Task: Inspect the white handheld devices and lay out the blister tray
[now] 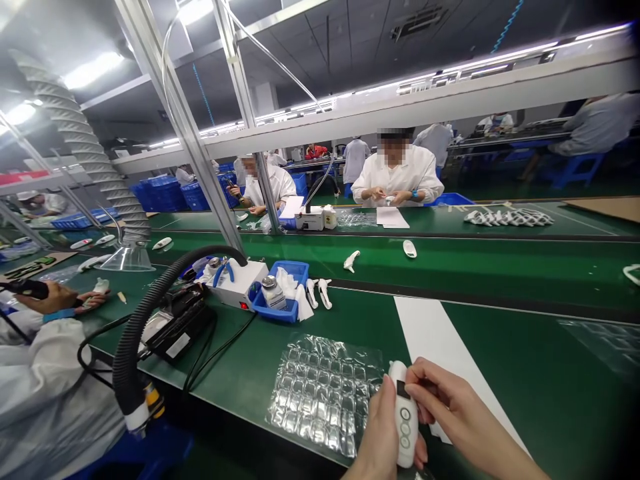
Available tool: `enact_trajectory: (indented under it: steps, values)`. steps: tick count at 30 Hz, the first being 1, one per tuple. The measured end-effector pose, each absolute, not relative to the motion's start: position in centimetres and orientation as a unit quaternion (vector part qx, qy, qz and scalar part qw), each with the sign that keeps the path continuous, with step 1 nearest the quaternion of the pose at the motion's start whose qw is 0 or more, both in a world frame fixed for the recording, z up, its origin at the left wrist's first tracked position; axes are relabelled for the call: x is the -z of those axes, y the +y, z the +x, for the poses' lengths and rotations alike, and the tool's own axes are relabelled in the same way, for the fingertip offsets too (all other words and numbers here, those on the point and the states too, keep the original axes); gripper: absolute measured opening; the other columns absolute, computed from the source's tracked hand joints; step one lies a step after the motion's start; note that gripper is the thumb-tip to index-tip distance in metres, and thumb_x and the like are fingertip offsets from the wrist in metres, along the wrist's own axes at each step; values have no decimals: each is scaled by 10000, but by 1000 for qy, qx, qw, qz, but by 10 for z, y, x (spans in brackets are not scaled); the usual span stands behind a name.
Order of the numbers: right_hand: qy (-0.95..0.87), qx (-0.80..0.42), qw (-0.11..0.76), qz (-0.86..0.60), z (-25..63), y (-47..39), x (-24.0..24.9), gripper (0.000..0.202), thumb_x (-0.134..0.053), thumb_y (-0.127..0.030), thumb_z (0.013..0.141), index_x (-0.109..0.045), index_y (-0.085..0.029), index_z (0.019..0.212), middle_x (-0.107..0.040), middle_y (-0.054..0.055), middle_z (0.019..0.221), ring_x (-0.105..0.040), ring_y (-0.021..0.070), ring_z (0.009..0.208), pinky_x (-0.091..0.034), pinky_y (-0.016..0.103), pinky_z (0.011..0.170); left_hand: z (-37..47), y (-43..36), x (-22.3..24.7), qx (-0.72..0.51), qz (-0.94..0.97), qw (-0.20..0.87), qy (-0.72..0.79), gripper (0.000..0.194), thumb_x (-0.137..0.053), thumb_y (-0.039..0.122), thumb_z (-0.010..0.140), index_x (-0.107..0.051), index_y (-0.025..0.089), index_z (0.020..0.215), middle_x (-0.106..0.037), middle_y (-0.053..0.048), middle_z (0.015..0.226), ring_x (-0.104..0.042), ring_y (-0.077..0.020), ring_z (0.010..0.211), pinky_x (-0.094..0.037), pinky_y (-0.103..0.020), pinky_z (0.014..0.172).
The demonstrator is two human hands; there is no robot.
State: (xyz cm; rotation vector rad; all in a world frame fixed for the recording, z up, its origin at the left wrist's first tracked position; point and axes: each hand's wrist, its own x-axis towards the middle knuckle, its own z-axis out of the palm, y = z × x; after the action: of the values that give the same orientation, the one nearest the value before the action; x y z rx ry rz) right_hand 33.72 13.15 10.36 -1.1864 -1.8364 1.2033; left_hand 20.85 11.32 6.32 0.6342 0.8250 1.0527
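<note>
A white handheld device (406, 437) with a small dark display and several round buttons stands tilted upright near the bench's front edge. My left hand (376, 428) is wrapped round its body from the left and below. At the display's right edge, my right hand (450, 401) has thumb and forefinger pinched together against the device; anything between those fingertips is too small to make out. Close by on the left lies a clear plastic blister tray (320, 387) with rows of square pockets. Beneath my right hand runs a white paper strip (433, 327).
A blue bin (275, 313) holds a metal-topped bottle and white tissue, beside white curved parts (325, 293). Left stands a black hose (131, 333) near a co-worker's sleeve (60, 380). On the green conveyor (380, 273) lie white parts; co-workers sit opposite.
</note>
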Motion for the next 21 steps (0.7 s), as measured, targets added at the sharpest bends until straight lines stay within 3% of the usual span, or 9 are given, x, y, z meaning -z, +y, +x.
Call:
enact_trajectory:
  steps: [15,21]
  values:
    - [-694,-461,325,-448,337,133,-93,339,-425,-519,945,-494,-207,833,-489,-13,690,-496,126,623,-397,244,604,208,113,-60,-481,296,732,381,876,-424,954,565,-521,123,823,-468,29,464,-398,-63,306,-290,-158,295]
    - [-683,-450,338,-466,332,125,-98,366,-446,-549,926,-491,-208,802,-481,-13,679,-487,120,606,-386,242,587,207,112,-60,-460,307,722,416,923,-387,970,560,-519,125,907,-475,31,488,-404,-77,325,-283,-183,313]
